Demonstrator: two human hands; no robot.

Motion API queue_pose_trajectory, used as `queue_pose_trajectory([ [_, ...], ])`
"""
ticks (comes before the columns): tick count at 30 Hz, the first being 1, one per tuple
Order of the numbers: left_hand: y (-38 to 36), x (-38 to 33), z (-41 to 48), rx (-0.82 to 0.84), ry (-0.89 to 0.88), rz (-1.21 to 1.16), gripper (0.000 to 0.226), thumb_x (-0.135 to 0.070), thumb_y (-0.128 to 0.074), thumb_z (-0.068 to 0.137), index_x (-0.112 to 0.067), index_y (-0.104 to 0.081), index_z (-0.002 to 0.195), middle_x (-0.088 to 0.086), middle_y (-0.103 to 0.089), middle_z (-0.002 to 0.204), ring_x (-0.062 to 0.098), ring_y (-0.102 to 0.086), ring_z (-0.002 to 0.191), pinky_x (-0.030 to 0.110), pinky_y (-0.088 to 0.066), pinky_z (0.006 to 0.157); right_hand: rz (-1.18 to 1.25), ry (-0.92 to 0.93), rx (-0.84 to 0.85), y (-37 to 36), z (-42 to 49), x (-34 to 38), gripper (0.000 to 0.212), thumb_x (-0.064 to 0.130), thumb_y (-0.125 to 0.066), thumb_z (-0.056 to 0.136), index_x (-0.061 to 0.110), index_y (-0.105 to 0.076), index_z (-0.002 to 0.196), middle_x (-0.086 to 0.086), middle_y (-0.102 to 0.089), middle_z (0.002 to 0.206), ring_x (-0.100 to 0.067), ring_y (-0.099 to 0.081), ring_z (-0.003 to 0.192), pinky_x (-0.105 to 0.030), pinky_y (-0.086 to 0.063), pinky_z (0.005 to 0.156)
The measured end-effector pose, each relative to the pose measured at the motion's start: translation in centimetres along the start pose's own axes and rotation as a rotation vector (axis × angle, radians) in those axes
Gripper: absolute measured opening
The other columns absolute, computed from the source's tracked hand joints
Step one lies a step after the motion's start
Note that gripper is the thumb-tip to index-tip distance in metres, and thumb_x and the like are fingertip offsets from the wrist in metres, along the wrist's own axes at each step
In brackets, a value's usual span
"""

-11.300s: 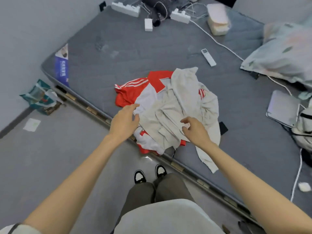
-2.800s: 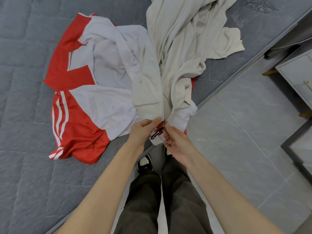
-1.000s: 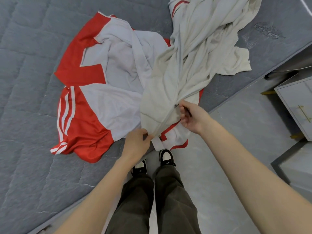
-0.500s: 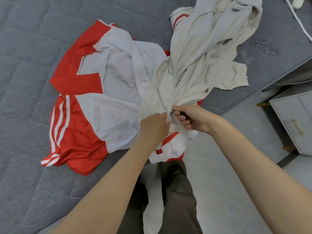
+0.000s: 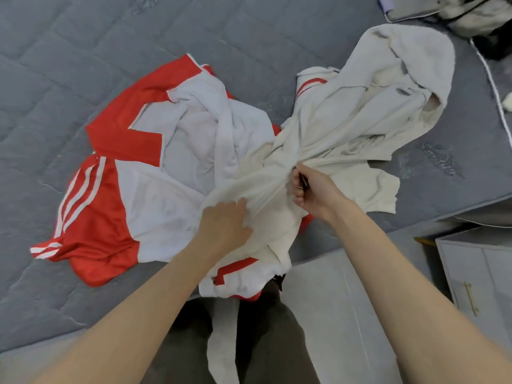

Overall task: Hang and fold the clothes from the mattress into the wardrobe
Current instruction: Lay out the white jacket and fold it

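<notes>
Cream zip hoodie [image 5: 360,115] lies on the grey quilted mattress [image 5: 83,51]. Its long axis runs diagonally, with the hem at the mattress's near edge by the person and the hood [image 5: 415,59] pointing toward the far right corner. The fabric is crumpled and bunched at the middle, the hood is open and facing up, and one sleeve is spread toward the right edge. The lower part overlaps a red-and-white track jacket [image 5: 133,195], which is spread flat to the left with white stripes on its red sleeve and has a bit of its hem hanging over the near edge. Right hand [image 5: 313,189] has its fingers curled tight, pinching the dark zip pull at the bunched point on the zipper [image 5: 270,196]. Left hand [image 5: 224,225] sits just below and left of it, fingers bent into the cream cloth beside the zipper line and gripping it. A white cable [image 5: 493,87] runs along the far right of the mattress. A pale cabinet [image 5: 476,273] with a gold handle stands on the floor off the right edge.
</notes>
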State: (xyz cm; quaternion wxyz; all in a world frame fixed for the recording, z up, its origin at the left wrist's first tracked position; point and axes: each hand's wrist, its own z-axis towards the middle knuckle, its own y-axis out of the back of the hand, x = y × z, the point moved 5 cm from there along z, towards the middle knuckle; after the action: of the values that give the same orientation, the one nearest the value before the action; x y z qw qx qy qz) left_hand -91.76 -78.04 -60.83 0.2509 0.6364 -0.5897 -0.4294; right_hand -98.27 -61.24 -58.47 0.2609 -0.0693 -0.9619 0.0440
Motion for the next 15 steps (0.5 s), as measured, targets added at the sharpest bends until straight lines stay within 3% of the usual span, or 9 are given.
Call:
queue_pose_trajectory([
  [5,2.4,-6.5,4.8,-0.183,0.036,0.026,0.046,-0.054,-0.04,0.095,-0.013,-0.044,0.116,0.003,-0.055,0.106,0.023,-0.056,0.093,0.031,-0.032,0.065,-0.23,-0.058,0.076,3.3,-0.3,1.2,0.033,0.034,-0.048,0.099,0.02,-0.051,0.07,0.009,-0.044,0.051,-0.006,-0.032,0.04,-0.016,-0.026,0.039],
  [9,1.7,-8.7,6.5,-0.228,-0.016,0.091,0.041,-0.044,-0.023,0.104,-0.014,-0.047,0.12,0.003,-0.058,0.1,0.025,-0.059,0.089,0.033,-0.032,0.06,0.038,-0.16,0.105,4.1,0.4,1.7,0.032,0.026,-0.049,0.099,0.018,-0.051,0.069,0.008,-0.044,0.049,-0.004,-0.031,0.035,-0.014,-0.027,0.035],
  [13,-0.1,-7.2,5.5,-0.194,-0.037,-0.02,0.04,-0.043,-0.024,0.104,-0.013,-0.047,0.117,0.003,-0.061,0.094,0.026,-0.059,0.082,0.033,-0.03,0.059,0.246,-0.137,-0.02,5.6,2.2,4.3,0.029,0.013,-0.048,0.096,0.018,-0.044,0.068,0.008,-0.044,0.045,-0.005,-0.027,0.032,-0.013,-0.022,0.033],
  [15,-0.1,-5.5,4.5,-0.201,-0.061,-0.08,0.04,-0.042,-0.029,0.103,-0.011,-0.05,0.116,0.004,-0.063,0.09,0.026,-0.06,0.078,0.033,-0.037,0.058,0.309,-0.056,-0.092,7.3,3.1,7.0,0.03,0.013,-0.045,0.098,0.019,-0.042,0.069,0.009,-0.042,0.042,-0.004,-0.028,0.031,-0.012,-0.021,0.033],
])
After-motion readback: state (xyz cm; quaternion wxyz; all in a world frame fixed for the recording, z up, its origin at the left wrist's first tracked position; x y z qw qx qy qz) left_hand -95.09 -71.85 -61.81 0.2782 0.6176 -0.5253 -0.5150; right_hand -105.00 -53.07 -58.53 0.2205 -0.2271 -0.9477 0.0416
